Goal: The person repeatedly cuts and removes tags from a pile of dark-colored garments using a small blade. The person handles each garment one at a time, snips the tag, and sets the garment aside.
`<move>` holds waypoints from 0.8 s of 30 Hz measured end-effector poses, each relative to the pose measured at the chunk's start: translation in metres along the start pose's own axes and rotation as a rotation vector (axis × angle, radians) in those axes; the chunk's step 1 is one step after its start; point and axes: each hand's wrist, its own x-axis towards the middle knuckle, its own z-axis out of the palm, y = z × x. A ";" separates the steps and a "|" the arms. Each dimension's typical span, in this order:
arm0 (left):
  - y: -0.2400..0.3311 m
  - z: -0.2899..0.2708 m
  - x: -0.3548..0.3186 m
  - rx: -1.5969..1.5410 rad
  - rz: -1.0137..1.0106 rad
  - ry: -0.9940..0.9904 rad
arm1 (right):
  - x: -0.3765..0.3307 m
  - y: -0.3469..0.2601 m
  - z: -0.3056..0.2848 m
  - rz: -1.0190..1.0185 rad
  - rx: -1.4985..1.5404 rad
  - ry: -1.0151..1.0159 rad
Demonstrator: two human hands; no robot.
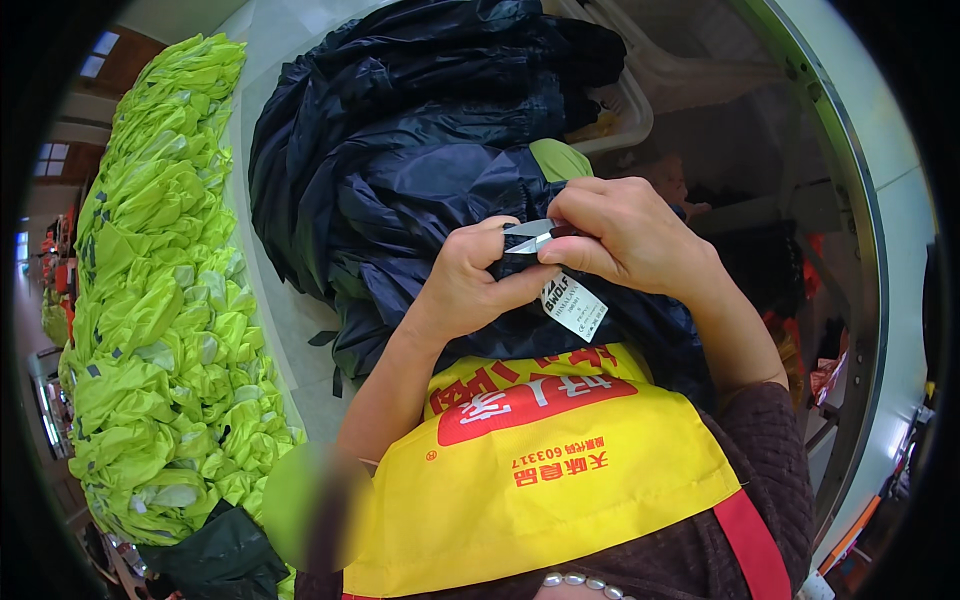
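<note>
A dark navy garment [420, 180] lies bunched on the table in front of me, part of a pile of the same fabric. My left hand [470, 285] pinches a fold of it next to a white sewn-in label [573, 305]. My right hand [625, 235] is closed on small metal snips [530, 237], whose blades point left at the fabric just above the label. Both hands touch each other over the garment. A bit of green lining [558, 160] shows behind my right hand.
A long heap of bright yellow-green garments [165, 300] runs down the left side. A dark green piece [220, 560] lies at its near end. A white plastic basket [625, 115] sits behind the navy pile. I wear a yellow and red apron [540, 470].
</note>
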 end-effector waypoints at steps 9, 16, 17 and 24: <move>0.001 0.000 -0.001 -0.103 -0.128 0.012 | -0.007 0.006 -0.007 0.163 0.105 0.055; -0.002 -0.003 0.002 -0.081 -0.106 -0.048 | -0.002 0.005 0.000 -0.068 -0.163 0.065; -0.003 -0.002 0.002 -0.085 -0.109 -0.056 | -0.001 0.004 0.000 -0.052 -0.164 0.062; 0.000 -0.002 0.003 -0.018 -0.106 -0.051 | 0.001 0.007 0.008 0.057 -0.036 0.128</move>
